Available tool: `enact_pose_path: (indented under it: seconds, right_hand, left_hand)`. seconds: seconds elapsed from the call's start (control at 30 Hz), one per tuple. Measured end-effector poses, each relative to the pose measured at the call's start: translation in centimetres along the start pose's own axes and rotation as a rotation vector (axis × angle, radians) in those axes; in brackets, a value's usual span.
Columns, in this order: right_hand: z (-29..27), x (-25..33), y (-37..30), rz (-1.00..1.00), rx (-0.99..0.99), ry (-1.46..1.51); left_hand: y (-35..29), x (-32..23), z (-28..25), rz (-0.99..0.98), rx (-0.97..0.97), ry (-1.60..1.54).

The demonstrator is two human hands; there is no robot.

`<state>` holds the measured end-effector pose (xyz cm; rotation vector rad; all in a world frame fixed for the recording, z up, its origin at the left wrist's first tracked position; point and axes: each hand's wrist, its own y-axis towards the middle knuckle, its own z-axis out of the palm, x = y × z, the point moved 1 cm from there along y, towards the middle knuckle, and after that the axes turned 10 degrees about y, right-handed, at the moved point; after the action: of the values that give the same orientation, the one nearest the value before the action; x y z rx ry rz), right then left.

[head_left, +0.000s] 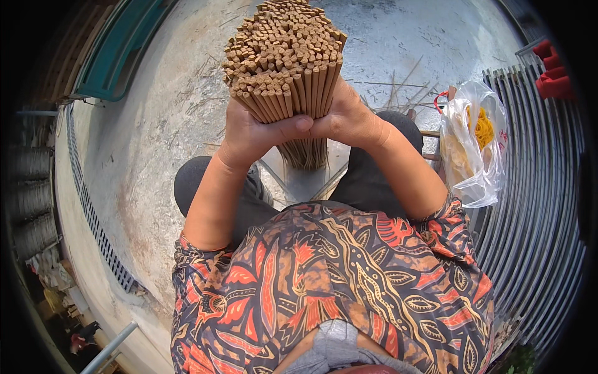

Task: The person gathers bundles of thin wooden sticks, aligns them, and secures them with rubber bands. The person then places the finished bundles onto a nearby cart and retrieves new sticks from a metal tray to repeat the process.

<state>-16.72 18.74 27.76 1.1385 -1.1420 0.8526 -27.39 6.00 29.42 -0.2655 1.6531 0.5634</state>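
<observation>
A thick bundle of brown incense-like sticks [280, 59] stands upright in front of me, its blunt brown ends facing up. My left hand [252, 128] wraps the bundle's near left side, and my right hand [342, 115] wraps its near right side. Both thumbs meet at the front, just under the brown ends; the other fingers are hidden behind the sticks. Below my hands the thinner, paler stick ends [303, 154] reach down between my knees.
At the right, a clear plastic bag [470, 177] holding yellow rubber bands [482, 128] lies beside a ribbed grey slatted surface [529, 206]. Loose thin sticks [405, 90] lie scattered on the concrete floor [156, 156]. A green frame [118, 56] stands far left, near a floor grate [93, 212].
</observation>
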Motion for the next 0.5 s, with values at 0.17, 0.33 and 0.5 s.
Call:
enact_pose_path:
  seconds: [0.17,0.33,0.5]
  right_hand:
    - [-0.8,3.0,0.3,0.063,0.113,0.119]
    - [-1.0,2.1,0.7,0.04,0.15,0.075]
    - [-0.4,0.9,0.5,0.016,0.078,0.039]
  left_hand:
    - [-1.2,-3.2,1.6,0.148,-0.09,-0.009]
    - [-0.9,-3.3,0.6,-0.041,0.006,-0.009]
    - [-0.3,-1.9,0.7,-0.045,-0.074,0.084]
